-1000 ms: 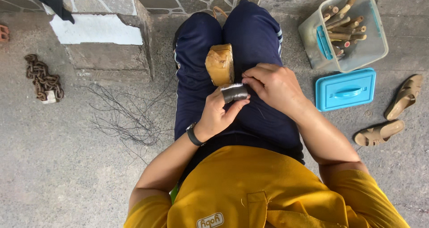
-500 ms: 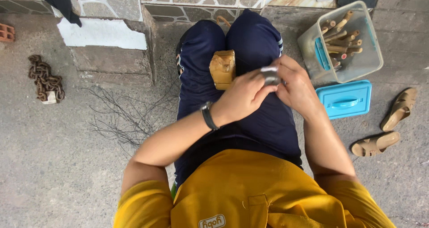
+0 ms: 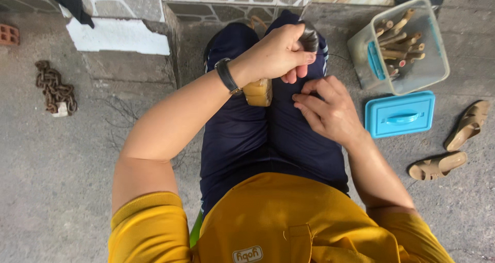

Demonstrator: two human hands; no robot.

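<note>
Spool (image 3: 310,38) of dark thread is gripped in the left hand (image 3: 278,52), fingers closed around it, at upper centre of the frame above the knees. The right hand (image 3: 327,108) is held just below, fingertips pinched together on the lap. A yellow block (image 3: 258,92) is wedged between the thighs. A tub (image 3: 399,49) of sticks, a blue lid (image 3: 400,114) and sandals (image 3: 454,144) are seen at right.

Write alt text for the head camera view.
Seen from above, a seated person's left hand grips a small dark spool over their lap while the right hand pinches at the dark trousers. A clear tub of wooden sticks and its blue lid sit alongside.
</note>
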